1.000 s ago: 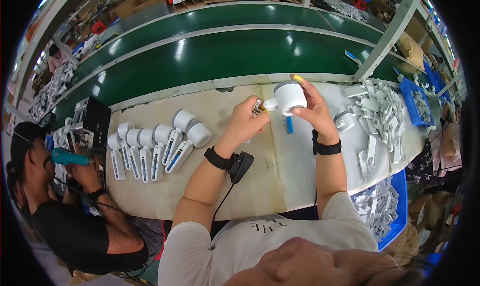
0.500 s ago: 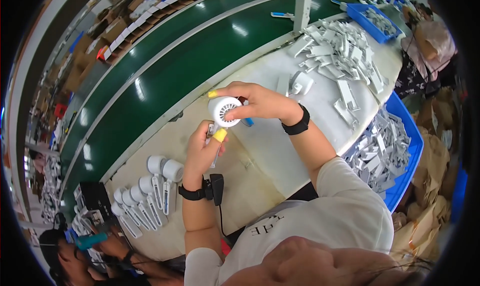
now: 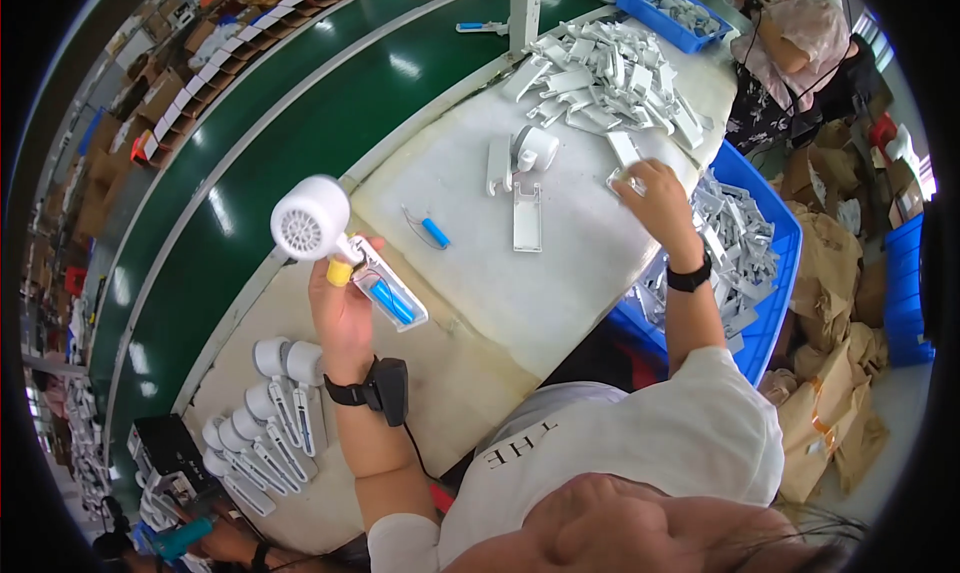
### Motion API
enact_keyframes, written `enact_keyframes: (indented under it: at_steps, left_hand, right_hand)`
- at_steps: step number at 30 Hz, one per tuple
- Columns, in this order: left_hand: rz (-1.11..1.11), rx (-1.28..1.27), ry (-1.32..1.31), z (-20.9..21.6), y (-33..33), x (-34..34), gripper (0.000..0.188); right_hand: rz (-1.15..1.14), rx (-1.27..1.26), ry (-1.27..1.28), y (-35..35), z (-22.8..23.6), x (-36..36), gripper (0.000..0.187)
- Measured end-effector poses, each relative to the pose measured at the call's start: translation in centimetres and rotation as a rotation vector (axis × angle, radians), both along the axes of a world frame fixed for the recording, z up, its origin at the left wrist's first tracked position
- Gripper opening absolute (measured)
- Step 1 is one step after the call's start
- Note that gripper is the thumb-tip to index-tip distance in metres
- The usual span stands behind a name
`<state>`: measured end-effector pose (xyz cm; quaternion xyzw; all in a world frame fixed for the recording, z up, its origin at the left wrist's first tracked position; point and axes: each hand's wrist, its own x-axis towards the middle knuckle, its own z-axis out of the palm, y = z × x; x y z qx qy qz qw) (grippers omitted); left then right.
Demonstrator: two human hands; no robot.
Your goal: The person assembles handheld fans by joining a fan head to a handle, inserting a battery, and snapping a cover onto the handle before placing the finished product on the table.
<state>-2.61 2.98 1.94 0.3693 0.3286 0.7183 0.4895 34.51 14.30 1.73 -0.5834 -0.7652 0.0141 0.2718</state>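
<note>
L hand [image 3: 343, 313] grips white round-headed plastic fan w/ open handle [image 3: 340, 248]; R hand [image 3: 655, 193] pinches flat white plastic cover piece [image 3: 626, 181] off table [image 3: 560, 273].

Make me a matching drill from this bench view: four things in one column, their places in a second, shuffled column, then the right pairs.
Things:
1. white handheld fan
2. blue bin of white parts
3. loose blue cylinder
4. row of finished fans

Places:
A. lying alone on the table between the hands
B. in the left hand
C. at the table's right edge, beside the right hand
D. on the table to the left of the left forearm

Pairs: 1-B, 2-C, 3-A, 4-D
</note>
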Motion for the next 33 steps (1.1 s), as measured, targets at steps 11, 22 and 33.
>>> enact_keyframes:
  at_steps: [11, 22, 33]
  left_hand:
    - [-0.113, 0.018, -0.038, -1.0, 1.0, 2.0, 0.034]
    - [-0.108, -0.123, -0.101, -0.5, 1.1, 2.2, 0.036]
    - [-0.178, -0.139, -0.197, -2.0, 1.5, 2.9, 0.038]
  right_hand:
    - [0.176, -0.215, 0.276, -2.0, -3.2, 0.2, 0.034]
    - [0.406, 0.133, -0.436, 2.5, 0.4, 0.4, 0.033]
    - [1.073, 0.003, -0.494, 5.3, 0.7, 0.6, 0.054]
